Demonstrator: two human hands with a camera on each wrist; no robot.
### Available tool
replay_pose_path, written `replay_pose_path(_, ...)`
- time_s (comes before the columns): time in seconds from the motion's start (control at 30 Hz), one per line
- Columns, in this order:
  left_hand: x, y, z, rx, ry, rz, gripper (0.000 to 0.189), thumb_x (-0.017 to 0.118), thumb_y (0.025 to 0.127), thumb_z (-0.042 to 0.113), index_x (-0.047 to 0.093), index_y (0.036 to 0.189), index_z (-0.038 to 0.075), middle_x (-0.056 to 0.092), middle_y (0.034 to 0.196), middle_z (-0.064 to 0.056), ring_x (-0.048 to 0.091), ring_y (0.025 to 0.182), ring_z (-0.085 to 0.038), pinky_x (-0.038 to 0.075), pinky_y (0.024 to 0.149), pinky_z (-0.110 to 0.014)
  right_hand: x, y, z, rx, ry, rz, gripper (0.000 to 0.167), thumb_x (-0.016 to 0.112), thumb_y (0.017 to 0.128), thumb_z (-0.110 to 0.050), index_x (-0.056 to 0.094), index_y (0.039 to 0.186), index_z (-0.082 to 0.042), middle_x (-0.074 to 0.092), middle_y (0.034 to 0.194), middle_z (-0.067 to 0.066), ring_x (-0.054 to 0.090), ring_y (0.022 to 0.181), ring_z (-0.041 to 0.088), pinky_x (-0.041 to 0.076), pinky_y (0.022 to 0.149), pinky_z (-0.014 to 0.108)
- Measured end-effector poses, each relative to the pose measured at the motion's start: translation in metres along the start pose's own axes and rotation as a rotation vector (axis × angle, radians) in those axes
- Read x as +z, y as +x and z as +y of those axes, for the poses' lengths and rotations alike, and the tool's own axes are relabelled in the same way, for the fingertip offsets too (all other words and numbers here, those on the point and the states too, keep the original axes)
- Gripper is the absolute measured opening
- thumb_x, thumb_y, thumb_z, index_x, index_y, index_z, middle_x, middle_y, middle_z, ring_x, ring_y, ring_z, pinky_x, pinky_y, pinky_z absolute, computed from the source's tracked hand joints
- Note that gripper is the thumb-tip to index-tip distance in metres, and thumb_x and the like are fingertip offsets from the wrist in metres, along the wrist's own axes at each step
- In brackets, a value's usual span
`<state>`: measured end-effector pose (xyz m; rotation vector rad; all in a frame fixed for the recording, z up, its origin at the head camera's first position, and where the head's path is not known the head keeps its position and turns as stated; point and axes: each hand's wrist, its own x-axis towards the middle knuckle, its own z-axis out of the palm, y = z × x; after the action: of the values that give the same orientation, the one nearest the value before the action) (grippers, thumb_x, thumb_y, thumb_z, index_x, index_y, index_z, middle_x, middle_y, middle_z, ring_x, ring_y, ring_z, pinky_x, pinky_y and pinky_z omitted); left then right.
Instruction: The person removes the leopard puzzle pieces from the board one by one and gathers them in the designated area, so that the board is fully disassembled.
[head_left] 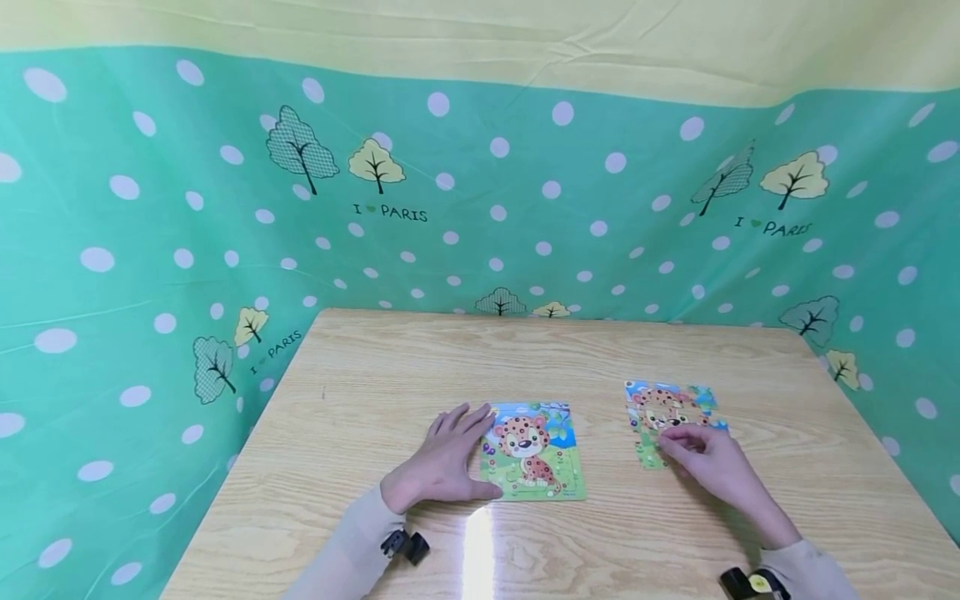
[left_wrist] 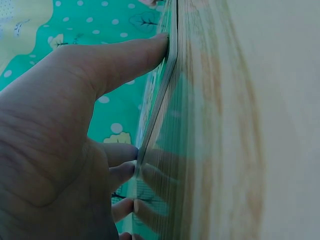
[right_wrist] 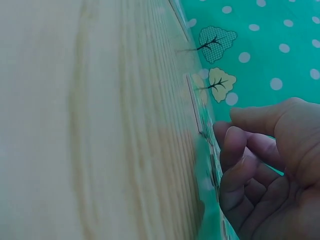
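Note:
A square leopard picture puzzle (head_left: 534,454) lies flat on the wooden table, its picture whole. At its left side is my left hand (head_left: 448,458), fingers spread, with fingertips at the upper left corner and the thumb on the lower left. In the left wrist view the thumb and fingers (left_wrist: 120,154) touch the board's thin edge. To the right lies a second leopard picture in loose puzzle pieces (head_left: 693,398), with small gaps between them. My right hand (head_left: 705,458) is over its lower part, fingers bent, thumb and index fingertips close together. Whether a piece is between them is hidden.
The wooden table (head_left: 390,375) carries both pictures. A green dotted curtain (head_left: 525,217) surrounds its back and sides. Light glares off the tabletop in front of the left puzzle. Each wrist wears a small black camera.

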<state>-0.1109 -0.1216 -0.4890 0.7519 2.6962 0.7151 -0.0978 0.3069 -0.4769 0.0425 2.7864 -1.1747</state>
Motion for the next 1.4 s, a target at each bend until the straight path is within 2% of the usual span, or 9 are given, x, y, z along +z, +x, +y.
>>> replay_pose_path(0.4, 0.000, 0.001, -0.001, 0.002, 0.001, 0.001, 0.113, 0.082, 0.081, 0.063, 0.032, 0.168, 0.011, 0.025, 0.178, -0.008, 0.015, 0.165, -0.044, 0.012, 0.131, -0.069, 0.012, 0.001, -0.011, -0.019, 0.056, -0.050, 0.034, 0.074, 0.102, -0.027, 0.075, 0.122, 0.000, 0.077, 0.098, 0.007, 0.067, 0.072, 0.011, 0.061, 0.062, 0.026)
replay_pose_path(0.6, -0.001, 0.000, 0.000, 0.005, -0.010, 0.000, 0.113, 0.082, 0.081, 0.062, 0.033, 0.168, 0.010, 0.025, 0.178, -0.008, 0.014, 0.165, -0.044, 0.011, 0.132, -0.069, 0.023, 0.004, -0.022, -0.035, 0.080, -0.075, 0.028, 0.075, 0.101, -0.024, 0.077, 0.117, -0.002, 0.075, 0.092, 0.006, 0.066, 0.069, 0.012, 0.059, 0.060, 0.026)
replay_pose_path(0.73, -0.002, 0.000, 0.001, 0.005, -0.014, 0.001, 0.113, 0.083, 0.081, 0.062, 0.033, 0.168, 0.011, 0.025, 0.178, -0.008, 0.014, 0.165, -0.044, 0.011, 0.132, -0.069, 0.030, 0.005, -0.031, -0.060, 0.070, -0.078, 0.023, 0.076, 0.100, -0.024, 0.078, 0.114, -0.005, 0.075, 0.089, 0.004, 0.064, 0.065, 0.011, 0.055, 0.056, 0.025)
replay_pose_path(0.93, -0.001, -0.001, 0.001, 0.003, -0.012, 0.003, 0.112, 0.083, 0.081, 0.061, 0.033, 0.168, 0.011, 0.026, 0.178, -0.008, 0.015, 0.165, -0.044, 0.012, 0.131, -0.069, 0.042, 0.007, -0.041, -0.110, 0.024, -0.069, 0.018, 0.078, 0.098, -0.022, 0.078, 0.109, -0.009, 0.076, 0.091, 0.000, 0.061, 0.072, 0.007, 0.051, 0.062, 0.022)
replay_pose_path(1.03, -0.002, -0.001, 0.001, 0.002, -0.012, 0.003, 0.112, 0.082, 0.081, 0.062, 0.033, 0.168, 0.011, 0.026, 0.178, -0.008, 0.015, 0.165, -0.044, 0.011, 0.132, -0.069, 0.048, 0.008, -0.047, -0.117, 0.034, -0.072, 0.017, 0.079, 0.097, -0.021, 0.079, 0.108, -0.009, 0.076, 0.091, 0.000, 0.061, 0.071, 0.007, 0.051, 0.061, 0.022)
replay_pose_path(1.4, 0.000, 0.000, 0.000, 0.004, -0.010, 0.006, 0.113, 0.083, 0.081, 0.062, 0.033, 0.168, 0.011, 0.026, 0.178, -0.008, 0.014, 0.165, -0.044, 0.011, 0.132, -0.069, 0.067, 0.010, -0.066, -0.183, 0.108, -0.166, 0.020, 0.078, 0.097, -0.022, 0.078, 0.109, -0.007, 0.075, 0.090, 0.001, 0.063, 0.065, 0.009, 0.055, 0.058, 0.024)
